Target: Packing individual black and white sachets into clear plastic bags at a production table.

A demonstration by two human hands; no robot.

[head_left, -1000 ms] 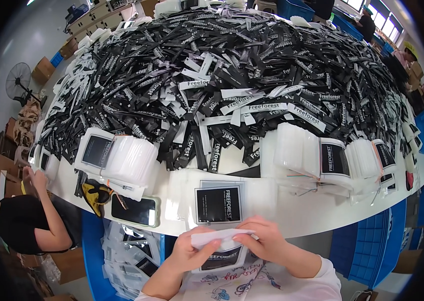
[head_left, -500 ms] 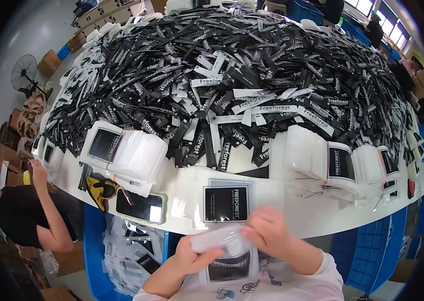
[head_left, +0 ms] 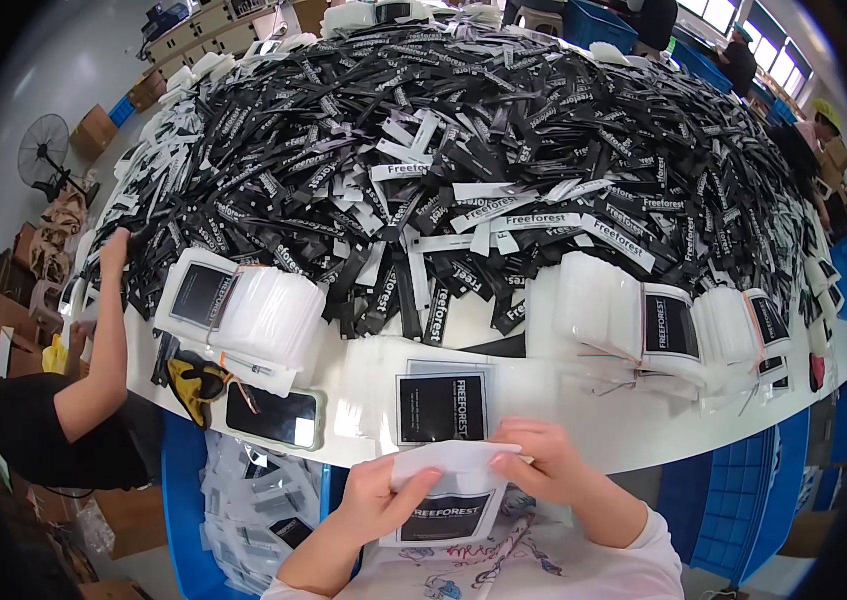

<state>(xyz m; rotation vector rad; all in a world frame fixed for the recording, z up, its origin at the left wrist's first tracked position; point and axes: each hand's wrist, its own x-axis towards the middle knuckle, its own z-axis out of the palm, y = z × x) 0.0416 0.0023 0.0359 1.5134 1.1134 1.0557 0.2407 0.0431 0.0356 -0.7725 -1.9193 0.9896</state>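
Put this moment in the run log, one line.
left grip: on bag, left side | right grip: on bag, upper right | bag: black label showing | phone: on table | strips: heaped on table

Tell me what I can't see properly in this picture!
Head view: some fingers of the left hand, behind the held bag.
Head view: floor of the blue bin, under bags.
Head view: table beneath the strip pile, covered.
Head view: white shirt, cut by lower edge.
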